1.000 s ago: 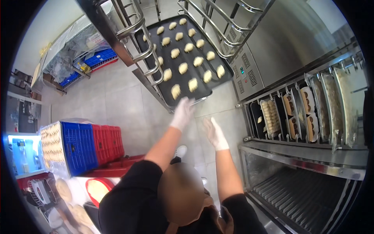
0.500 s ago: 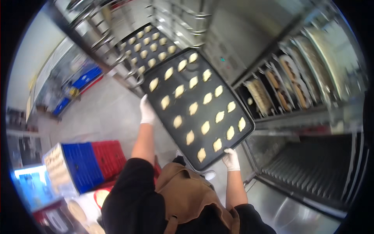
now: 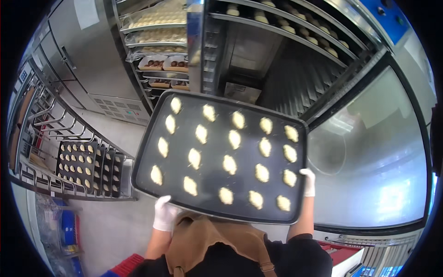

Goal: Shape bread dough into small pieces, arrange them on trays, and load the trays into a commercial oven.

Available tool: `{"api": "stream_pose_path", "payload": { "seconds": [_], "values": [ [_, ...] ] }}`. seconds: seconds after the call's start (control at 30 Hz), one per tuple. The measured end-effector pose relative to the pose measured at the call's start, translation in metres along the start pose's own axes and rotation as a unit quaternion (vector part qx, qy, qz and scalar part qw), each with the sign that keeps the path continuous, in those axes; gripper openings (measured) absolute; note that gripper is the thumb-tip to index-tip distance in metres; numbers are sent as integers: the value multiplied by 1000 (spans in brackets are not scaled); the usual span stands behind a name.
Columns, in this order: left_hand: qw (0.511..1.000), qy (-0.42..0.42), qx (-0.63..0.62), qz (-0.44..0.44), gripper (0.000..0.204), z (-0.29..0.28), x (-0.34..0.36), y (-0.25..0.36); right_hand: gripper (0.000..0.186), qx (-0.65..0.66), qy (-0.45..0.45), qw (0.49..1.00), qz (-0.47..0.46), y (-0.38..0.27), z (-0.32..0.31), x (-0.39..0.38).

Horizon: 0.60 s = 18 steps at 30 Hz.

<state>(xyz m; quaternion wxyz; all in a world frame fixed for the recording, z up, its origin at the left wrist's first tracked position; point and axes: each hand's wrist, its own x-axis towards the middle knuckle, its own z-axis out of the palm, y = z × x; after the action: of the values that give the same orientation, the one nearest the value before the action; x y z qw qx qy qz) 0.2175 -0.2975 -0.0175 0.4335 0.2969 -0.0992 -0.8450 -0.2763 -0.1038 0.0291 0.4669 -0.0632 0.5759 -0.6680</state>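
Item: black rectangular metal baking tray [image 3: 217, 184] of pale oval dough pieces [image 3: 229, 164], carried level at chest height before the open steel rack cabinet [image 3: 258, 55], left gloved hand [image 3: 164, 213] and right gloved hand [image 3: 308, 182] each clamped on its rim; risk: a tilt or knock against the rack would likely slide the pieces off.

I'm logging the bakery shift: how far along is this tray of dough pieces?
Done: the dough pieces sit in rows on the tray, off the rack. In hand: left hand and right hand, both gloved, grip its near corners before the open cabinet. Left: it is not yet on a shelf inside.
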Motion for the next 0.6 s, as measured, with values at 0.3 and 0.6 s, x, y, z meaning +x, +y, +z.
{"api": "stream_pose_path", "payload": {
  "seconds": [0.3,0.6],
  "values": [
    [984,-176,-13,3,42,183,71,29,43,61,-32,989,-130,-161,17,-9],
    [971,-227,62,31,42,237,129,57,46,73,-144,970,-181,-195,26,109]
  ]
}}
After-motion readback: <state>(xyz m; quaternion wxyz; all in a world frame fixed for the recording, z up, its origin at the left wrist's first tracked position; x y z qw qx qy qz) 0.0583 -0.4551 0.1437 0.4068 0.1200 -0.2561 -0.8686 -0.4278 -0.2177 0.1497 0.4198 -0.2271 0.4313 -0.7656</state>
